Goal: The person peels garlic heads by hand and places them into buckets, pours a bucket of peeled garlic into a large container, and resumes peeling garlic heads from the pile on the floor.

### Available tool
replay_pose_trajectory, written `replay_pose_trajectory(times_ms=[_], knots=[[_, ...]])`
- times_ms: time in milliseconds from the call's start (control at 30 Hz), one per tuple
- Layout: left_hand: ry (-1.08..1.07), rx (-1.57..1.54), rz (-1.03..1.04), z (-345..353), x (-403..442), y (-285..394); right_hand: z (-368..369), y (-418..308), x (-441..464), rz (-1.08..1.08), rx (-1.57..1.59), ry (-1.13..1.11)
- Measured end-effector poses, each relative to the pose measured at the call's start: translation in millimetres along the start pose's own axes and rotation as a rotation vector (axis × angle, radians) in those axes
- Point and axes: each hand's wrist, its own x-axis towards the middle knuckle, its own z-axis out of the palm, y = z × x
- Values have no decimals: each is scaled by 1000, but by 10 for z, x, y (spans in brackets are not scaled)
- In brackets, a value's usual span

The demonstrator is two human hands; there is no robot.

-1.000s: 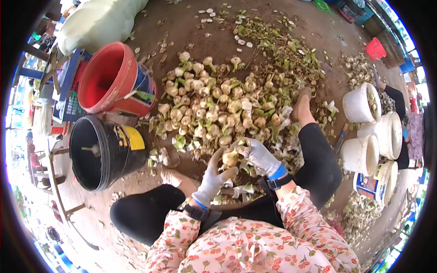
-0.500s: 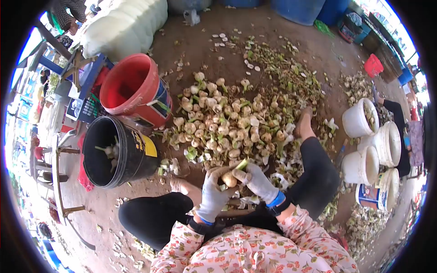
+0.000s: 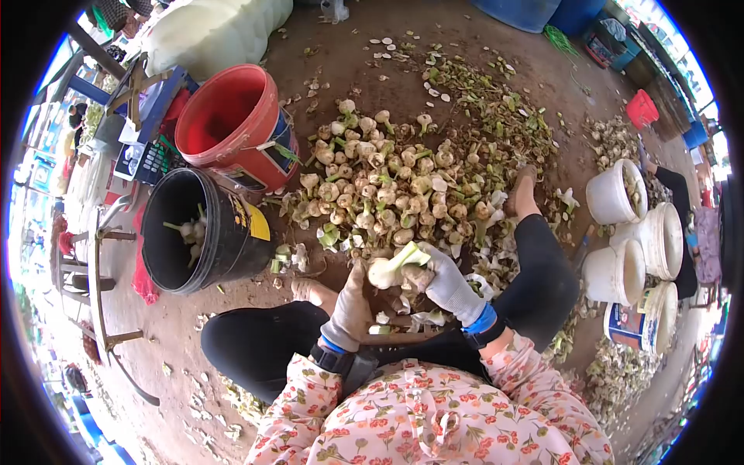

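Note:
Out in front of my lap, my right hand (image 3: 449,287), in a pale work glove, grips a whitish bulb (image 3: 381,273) by its green stalk. The bulb looks smooth, like a peeled onion or garlic head, and points left. My left hand (image 3: 350,306), gloved too, is closed just left of the bulb; whether its fingertips touch the bulb or hold anything else is hidden. Just beyond both hands lies a big heap of unpeeled bulbs (image 3: 380,182), brownish white with short green stalks.
On my left stand a black bucket (image 3: 174,267) with a few stalked bulbs inside and a tilted red bucket (image 3: 232,155). Peelings (image 3: 496,116) spread behind the heap. To the right are several white buckets (image 3: 612,271), with another person's leg (image 3: 674,198) beside them.
The brownish bulb held between both hands has given way to a whiter one with its stalk to the right. My left hand has drawn back to the left. The view has shifted slightly.

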Motion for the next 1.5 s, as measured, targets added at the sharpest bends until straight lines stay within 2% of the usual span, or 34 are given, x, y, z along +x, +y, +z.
replay_pose_trajectory(times_ms=[33, 67, 100, 167, 200, 233, 300, 367, 433, 467, 567, 600, 700, 733, 767, 833, 867, 900, 933, 967, 1000, 1033, 1067, 1133, 1200, 1233, 1267, 1300, 1333, 1367, 1400, 1433, 1467, 1500], knots=[[28, 92, 68, 56, -10, 7, 26, -33, 5, 48, 26, 38], [139, 325, 242, -10, 31, -80, 45, -85, 11, -6, -77, 75], [255, 532, 307, 3, 61, -135, 62, -128, 9, 12, -74, 58], [189, 786, 369, -157, 57, -141, 85, -187, -6, 51, -63, 30], [121, 658, 251, -159, 0, -42, 28, -306, -13, 205, 99, -49], [55, 528, 131, -157, -54, 62, -14, -281, -14, 204, 93, -65], [14, 496, 159, -155, -68, 125, -84, -189, -25, 203, 75, -99], [-18, 1656, 638, -333, -21, 263, -84, -149, -37, 218, 145, -92], [20, 1463, 448, -75, -68, 348, -24, -182, -69, 221, 164, -92], [37, 1365, 355, 19, -90, 361, -54, -195, -77, 264, 154, -170], [117, 866, 90, -188, 2, 180, -60, -242, -95, 282, 110, -215], [158, 634, -10, -107, -17, 196, -35, -341, -97, 339, 272, -158], [88, 193, -18, -210, -16, 100, 56, -178, -163, 194, 241, -163], [58, -107, 36, -327, 18, -67, 78, 3, -189, 263, 298, -180], [123, -302, 19, -572, 116, -198, 76, 16, -219, 237, 310, -223], [-552, -542, 229, -524, 174, 39, 84, -16, -255, 229, 319, -316], [-150, -499, 144, -683, 22, 17, 88, -61, -264, 254, 297, -399], [156, -370, 51, -677, 3, 52, 87, -125, -249, 260, 281, -468], [239, -355, 27, -663, 52, -1, 74, -229, -219, 231, 363, -458], [320, -335, 2, -639, 114, -52, 75, -375, -146, 127, 579, -334], [354, -344, 55, -618, 136, -54, 84, -545, -64, 0, 784, -234], [231, -327, 61, -675, 74, 15, -29, -677, 41, -124, 351, -79], [312, -295, 134, -701, 58, 59, -165, -399, 74, -67, 357, 2], [439, -153, 298, -655, 46, 270, -288, -274, 181, 77, 471, -36], [470, -30, 448, -872, -44, 632, -517, 493, -13, 256, -584, -417], [522, 25, 580, -973, -120, 833, -516, 801, -159, 374, -929, -599], [499, 48, 637, -973, -287, 1084, -502, 1030, -287, 437, -1096, -713], [54, -68, 684, -1152, -413, 1331, -521, 1172, -278, 453, -1122, -741], [-29, -325, 710, -926, -533, 1535, -555, 1146, -116, 495, -1083, -673], [148, -412, 895, -788, -547, 1604, -579, 1079, 61, 538, -1044, -608], [206, -371, 890, -694, -518, 1600, -555, 902, 258, 569, -1067, -428], [263, -328, 886, -626, -474, 1578, -509, 866, 411, 544, -1078, -352], [303, -233, 769, -715, -380, 1492, -462, 829, 563, 518, -1087, -275], [341, -137, 654, -906, -248, 1349, -423, 988, 686, 437, -1087, -303]])
